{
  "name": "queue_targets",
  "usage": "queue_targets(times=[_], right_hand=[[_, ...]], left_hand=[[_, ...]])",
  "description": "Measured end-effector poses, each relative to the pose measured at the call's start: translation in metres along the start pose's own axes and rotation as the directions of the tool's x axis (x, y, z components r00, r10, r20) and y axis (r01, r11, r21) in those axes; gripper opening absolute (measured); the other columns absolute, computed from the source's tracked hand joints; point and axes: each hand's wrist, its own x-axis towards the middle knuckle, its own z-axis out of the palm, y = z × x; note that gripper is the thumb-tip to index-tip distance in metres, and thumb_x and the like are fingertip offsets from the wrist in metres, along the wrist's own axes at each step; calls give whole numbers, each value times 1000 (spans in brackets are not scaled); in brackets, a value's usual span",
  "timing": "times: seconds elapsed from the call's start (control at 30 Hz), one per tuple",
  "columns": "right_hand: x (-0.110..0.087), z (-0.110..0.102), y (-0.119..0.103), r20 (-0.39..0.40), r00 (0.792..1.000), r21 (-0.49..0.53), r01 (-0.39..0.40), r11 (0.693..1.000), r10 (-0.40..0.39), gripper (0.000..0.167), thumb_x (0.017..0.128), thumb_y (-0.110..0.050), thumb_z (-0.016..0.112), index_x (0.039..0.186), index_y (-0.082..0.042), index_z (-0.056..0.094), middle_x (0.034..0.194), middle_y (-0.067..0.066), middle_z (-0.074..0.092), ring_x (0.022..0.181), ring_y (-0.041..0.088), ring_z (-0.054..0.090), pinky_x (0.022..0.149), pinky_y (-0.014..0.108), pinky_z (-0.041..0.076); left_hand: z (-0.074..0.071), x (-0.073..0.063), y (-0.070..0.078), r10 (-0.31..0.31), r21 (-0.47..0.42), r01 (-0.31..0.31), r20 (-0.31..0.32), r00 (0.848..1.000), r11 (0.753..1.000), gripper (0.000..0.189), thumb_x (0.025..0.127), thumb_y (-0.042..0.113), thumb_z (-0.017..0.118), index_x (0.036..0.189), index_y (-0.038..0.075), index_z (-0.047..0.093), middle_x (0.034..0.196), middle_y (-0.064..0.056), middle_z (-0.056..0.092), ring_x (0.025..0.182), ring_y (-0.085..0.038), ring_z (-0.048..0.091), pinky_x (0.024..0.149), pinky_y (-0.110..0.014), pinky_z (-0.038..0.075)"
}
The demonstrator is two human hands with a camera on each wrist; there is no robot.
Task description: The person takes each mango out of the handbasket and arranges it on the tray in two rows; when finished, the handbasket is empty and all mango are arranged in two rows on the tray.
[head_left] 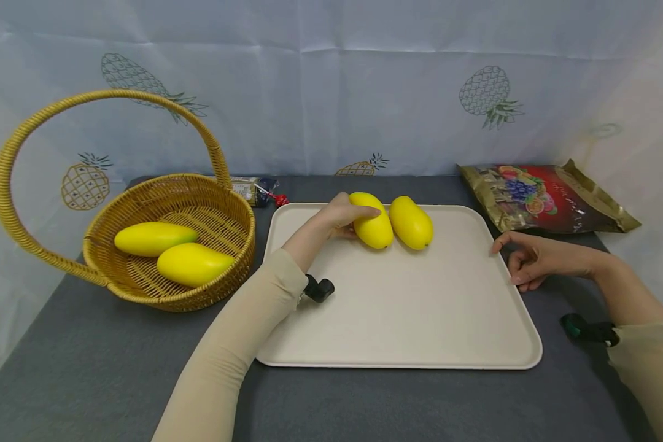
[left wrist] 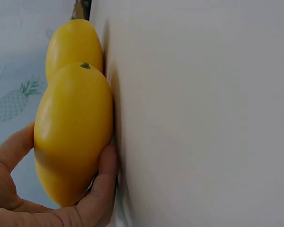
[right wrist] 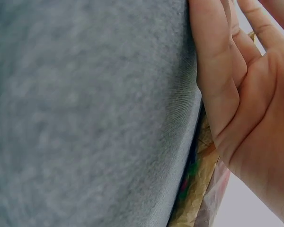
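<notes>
My left hand (head_left: 339,215) grips a yellow mango (head_left: 377,228) at the back of the cream tray (head_left: 420,307). In the left wrist view, the thumb and fingers (left wrist: 102,189) curl round the lower end of this mango. A second mango (head_left: 411,222) lies on the tray just to its right. At the tray's right side, my right hand (head_left: 541,258) holds the rim with bent fingers. The right wrist view shows the palm (right wrist: 270,109) beside the grey cloth, with the rim hidden there.
A wicker basket (head_left: 243,252) with a tall hoop handle stands at the left, two more mangoes (head_left: 194,264) inside. Behind the tray's left corner lie a dark packet (head_left: 245,189) and a red-wrapped lollipop (head_left: 280,200). A red and gold bag (head_left: 552,196) lies at the back right.
</notes>
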Motion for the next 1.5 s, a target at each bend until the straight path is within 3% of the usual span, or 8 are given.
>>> queue_targets(times=[0.1,0.27,0.53,0.7,1.27,1.5], right_hand=[[0,0,2,14,999,-17,30,999,-29,51,98,-1,54,144,-6,30,86,6,65,73,26,67,67,39,62],[0,0,4,8,1000,-23,23,999,-23,53,99,-1,53,147,-5,30,85,7,65,72,26,65,65,38,61],[0,0,2,10,1000,-10,19,1000,-19,53,98,-1,53,146,-5,31,84,8,65,71,26,65,63,37,60],[1,0,3,16,1000,-4,24,1000,-24,54,98,0,53,146,-5,30,84,8,66,71,26,65,62,36,60],[2,0,2,24,999,8,26,1000,-26,54,97,0,53,146,-5,30,82,8,65,70,25,66,61,36,60],[2,0,1,24,999,10,24,1000,-24,54,97,1,53,145,-5,30,82,8,65,70,26,66,61,36,60]], left_hand=[[0,0,0,13,17,-13,6,1000,1000,77,91,25,72,149,7,25,143,-14,41,113,-27,56,100,-40,56],[-2,0,-1,-4,44,3,35,999,999,72,94,30,68,152,9,31,146,-13,44,123,-29,56,103,-39,55],[-4,-1,-2,8,63,-11,39,999,998,85,95,33,66,160,28,11,159,-9,31,127,-31,53,101,-40,56],[-6,1,-3,27,99,-30,31,999,995,83,95,34,65,160,26,13,160,-9,30,129,-31,54,98,-39,57],[-8,-4,-4,46,102,-48,20,999,994,82,96,33,64,159,17,15,161,-10,28,130,-32,54,99,-38,57],[-16,-15,1,93,204,-87,-17,996,975,80,95,39,64,158,18,19,152,-14,41,112,-26,56,95,-34,58]])
